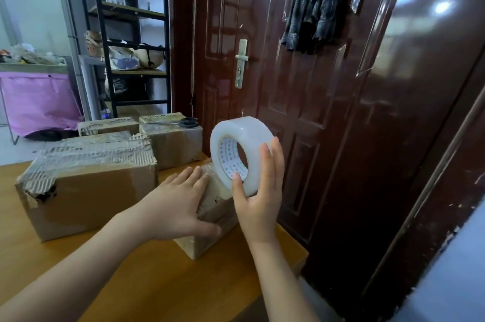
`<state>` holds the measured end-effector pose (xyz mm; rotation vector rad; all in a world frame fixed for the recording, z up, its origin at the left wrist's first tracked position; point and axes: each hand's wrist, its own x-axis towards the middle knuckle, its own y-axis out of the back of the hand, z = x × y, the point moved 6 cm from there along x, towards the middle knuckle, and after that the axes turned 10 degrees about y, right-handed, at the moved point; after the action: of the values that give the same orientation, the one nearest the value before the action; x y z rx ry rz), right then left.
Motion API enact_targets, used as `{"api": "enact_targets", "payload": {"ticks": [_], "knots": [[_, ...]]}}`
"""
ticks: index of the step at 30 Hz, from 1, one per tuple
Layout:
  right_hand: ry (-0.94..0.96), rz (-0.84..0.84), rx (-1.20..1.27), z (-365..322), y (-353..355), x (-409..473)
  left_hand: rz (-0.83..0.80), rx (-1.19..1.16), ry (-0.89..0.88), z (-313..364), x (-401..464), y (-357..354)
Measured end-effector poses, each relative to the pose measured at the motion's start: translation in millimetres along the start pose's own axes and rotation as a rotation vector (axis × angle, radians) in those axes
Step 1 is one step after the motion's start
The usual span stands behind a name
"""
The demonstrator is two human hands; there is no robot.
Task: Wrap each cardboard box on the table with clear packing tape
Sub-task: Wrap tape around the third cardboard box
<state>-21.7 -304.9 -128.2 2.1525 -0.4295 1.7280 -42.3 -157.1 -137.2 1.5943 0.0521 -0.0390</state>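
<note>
Five cardboard boxes on table (147,282): small box (210,222) near right, large box (89,185) left, three more far. One tape roll (240,151), core print unreadable. One pair scissors (187,122) on far box. Left hand (175,206) flat on small box, fingers straight. Right hand (258,190) grips roll, above small box.

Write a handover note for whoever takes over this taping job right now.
Left hand: pressed flat on the small brown cardboard box at the wooden table edge.
Right hand: fingers grip the white roll of clear packing tape, held just above that box.
Large torn cardboard box sits left; two more behind, black-handled scissors on one.
Done: small box seems partly taped.
Left: finish it; others need checking.
</note>
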Motion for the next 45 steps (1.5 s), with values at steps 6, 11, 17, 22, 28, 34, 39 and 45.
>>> {"api": "enact_targets", "payload": {"ticks": [6, 11, 17, 22, 28, 34, 39, 45], "knots": [[-0.055, -0.102, -0.062, 1, 6, 12, 0.059, 0.033, 0.038, 6, 2, 1], [-0.005, -0.410, -0.136, -14, 26, 35, 0.069, 0.003, 0.056, 9, -1, 6], [-0.131, -0.578, -0.152, -16, 67, 33, 0.099, -0.022, 0.047, 10, -2, 8], [-0.121, -0.984, -0.255, -21, 78, -4, 0.106, -0.053, 0.045, 7, 0, 6], [-0.191, -1.054, -0.261, -26, 71, 11, 0.138, -0.122, 0.041, 6, -2, 7], [-0.223, -1.039, -0.306, -24, 78, 1, 0.090, -0.145, 0.027, 4, 8, 8], [-0.237, -1.013, -0.404, -18, 67, -7, 0.002, -0.147, 0.045, 1, 35, 10], [-0.232, -1.072, -0.435, -14, 60, 1, -0.026, -0.194, 0.024, -4, 52, 12]]}}
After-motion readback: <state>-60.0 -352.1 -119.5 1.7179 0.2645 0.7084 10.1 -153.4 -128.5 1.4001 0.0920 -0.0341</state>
